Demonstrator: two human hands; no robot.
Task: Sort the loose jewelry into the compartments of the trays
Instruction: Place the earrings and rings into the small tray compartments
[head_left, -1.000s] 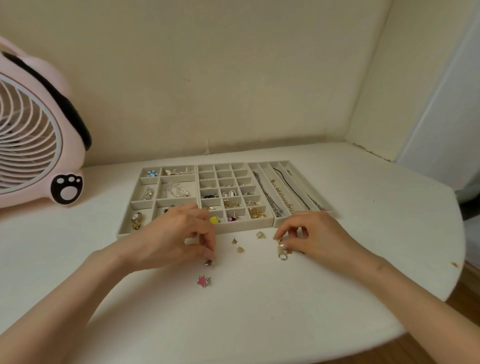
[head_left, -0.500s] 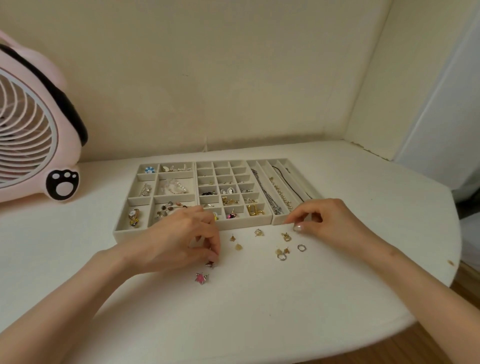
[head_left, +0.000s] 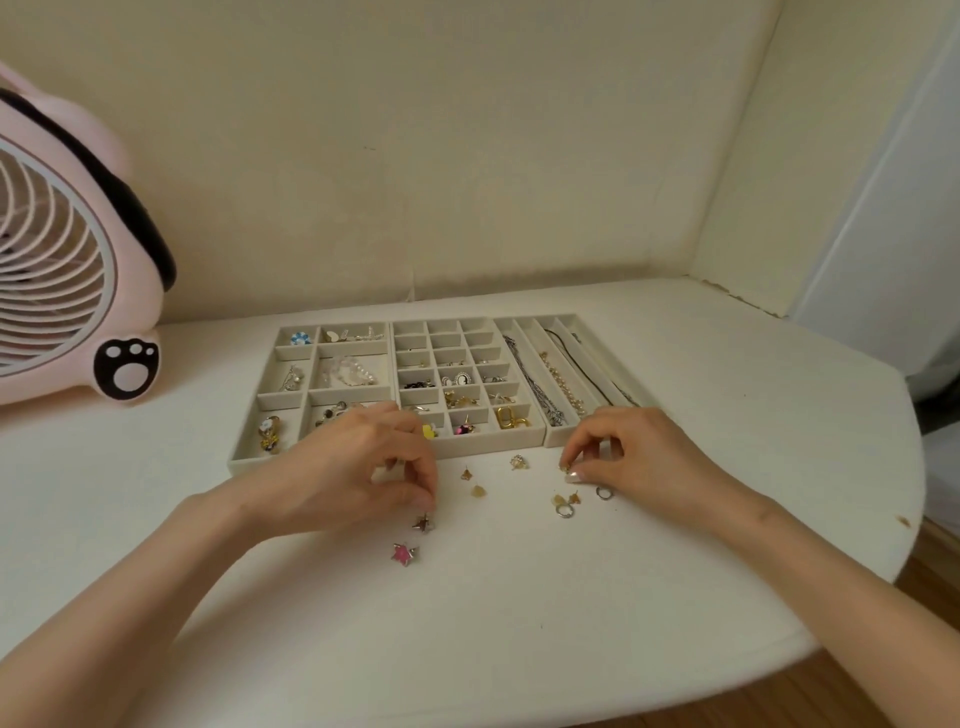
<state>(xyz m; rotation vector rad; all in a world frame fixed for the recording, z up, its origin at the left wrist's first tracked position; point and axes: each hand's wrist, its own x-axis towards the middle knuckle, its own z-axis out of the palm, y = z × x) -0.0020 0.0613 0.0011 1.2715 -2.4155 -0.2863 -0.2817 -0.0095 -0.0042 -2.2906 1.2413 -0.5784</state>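
Three beige compartment trays stand side by side: a left tray (head_left: 235, 462), a grid tray (head_left: 488, 448) and a long-slot tray (head_left: 555, 441) with chains. Loose pieces lie in front of them: a pink star (head_left: 404, 553), a small dark star stud (head_left: 423, 523), two gold studs (head_left: 466, 473), a crystal piece (head_left: 518, 461), a silver ring (head_left: 563, 512) and another ring (head_left: 602, 492). My left hand (head_left: 358, 467) has curled fingers that pinch the dark star stud from above. My right hand (head_left: 641, 457) pinches a small gold earring (head_left: 563, 467) between thumb and forefinger on the table.
A pink fan (head_left: 67, 291) stands at the far left on the white table (head_left: 519, 623). The wall runs close behind the trays. The table's rounded edge curves along the right and front, with wooden floor (head_left: 883, 696) beyond it.
My right hand left the ring cluster, moved back toward the long-slot tray's corner, then closed on the small gold earring. My left hand stayed over the dark star stud.
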